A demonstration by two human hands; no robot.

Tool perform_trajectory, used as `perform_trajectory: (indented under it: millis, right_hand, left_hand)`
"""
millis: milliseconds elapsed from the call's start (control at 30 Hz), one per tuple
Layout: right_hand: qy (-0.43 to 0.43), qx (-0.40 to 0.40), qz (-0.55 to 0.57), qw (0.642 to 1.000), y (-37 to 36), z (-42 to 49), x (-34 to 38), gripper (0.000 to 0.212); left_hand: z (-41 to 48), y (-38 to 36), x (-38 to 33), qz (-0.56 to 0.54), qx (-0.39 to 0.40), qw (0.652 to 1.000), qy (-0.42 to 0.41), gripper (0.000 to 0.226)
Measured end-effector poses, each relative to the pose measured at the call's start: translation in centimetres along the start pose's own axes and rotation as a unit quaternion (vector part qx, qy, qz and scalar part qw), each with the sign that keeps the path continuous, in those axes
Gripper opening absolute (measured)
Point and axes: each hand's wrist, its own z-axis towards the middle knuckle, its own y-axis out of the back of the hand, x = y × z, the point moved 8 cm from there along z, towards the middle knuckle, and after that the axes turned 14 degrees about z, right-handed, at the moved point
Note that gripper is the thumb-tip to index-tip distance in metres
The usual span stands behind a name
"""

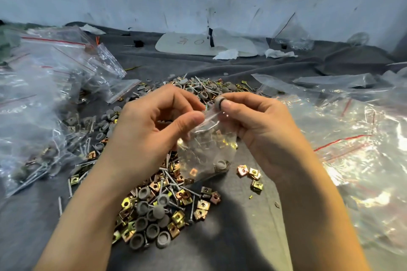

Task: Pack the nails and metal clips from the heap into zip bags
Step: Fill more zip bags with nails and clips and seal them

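A small clear zip bag (204, 152) hangs between my hands above the heap, partly filled with gold metal clips, nails and grey caps. My left hand (154, 125) pinches the bag's top edge between thumb and fingers. My right hand (255, 125) holds the other side of the opening and pinches a grey round cap (219, 101) at its fingertips, just above the mouth. The heap of nails, clips and grey caps (158, 204) spreads on the dark cloth below and behind my hands.
Filled zip bags with red seal lines (50, 86) pile up at the left. Large crumpled clear plastic bags (352, 138) cover the right. A few loose clips (251, 174) lie right of the bag. White paper (207, 45) rests by the far wall.
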Motion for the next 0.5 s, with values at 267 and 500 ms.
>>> perform_trajectory:
  millis: [267, 500]
  right_hand:
    - [-0.005, 0.0, 0.031, 1.0, -0.6, 0.1, -1.0, 0.008]
    - [0.027, 0.005, 0.057, 0.998, -0.3, 0.1, -0.4, 0.013]
  left_hand:
    - [-0.1, -0.6, -0.4, -0.072, -0.012, 0.997, -0.023, 0.026]
    - [-0.2, -1.1, 0.1, -0.14, -0.027, 0.99, -0.001, 0.021]
